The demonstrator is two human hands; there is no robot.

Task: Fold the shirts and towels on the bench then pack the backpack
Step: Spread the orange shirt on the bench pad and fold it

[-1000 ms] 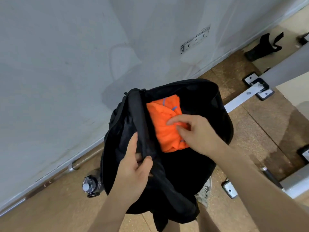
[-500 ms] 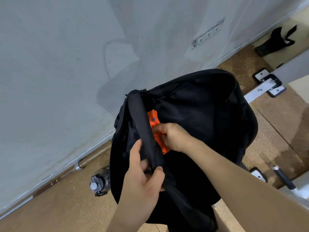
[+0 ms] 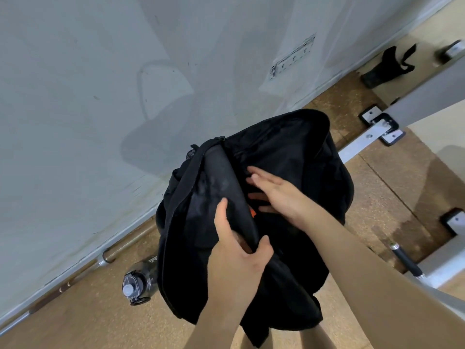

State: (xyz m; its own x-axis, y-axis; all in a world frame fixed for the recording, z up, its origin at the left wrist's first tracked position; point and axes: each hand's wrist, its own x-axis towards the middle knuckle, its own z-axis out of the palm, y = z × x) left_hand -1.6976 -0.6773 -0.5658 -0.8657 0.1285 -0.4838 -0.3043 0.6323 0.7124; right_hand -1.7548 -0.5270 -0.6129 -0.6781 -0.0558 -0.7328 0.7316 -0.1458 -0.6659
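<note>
A black backpack (image 3: 289, 157) stands open on the cork floor against the pale wall. My left hand (image 3: 239, 250) grips the near flap of its opening, thumb on one side and fingers on the other, holding it apart. My right hand (image 3: 274, 195) lies flat inside the main compartment with fingers spread and straight, pressing down. Only a small sliver of the orange folded shirt (image 3: 252, 212) shows between the flap and my right hand; the rest is hidden inside the bag.
A dark water bottle (image 3: 137, 283) sits in the backpack's side pocket at lower left. Grey metal bench rails and floor brackets (image 3: 380, 129) run to the right. A black strap object (image 3: 387, 69) lies by the wall at top right.
The orange shirt has sunk deeper into the backpack and is nearly out of sight. My right hand has let go of it and now lies flat with fingers extended. My left hand keeps its grip.
</note>
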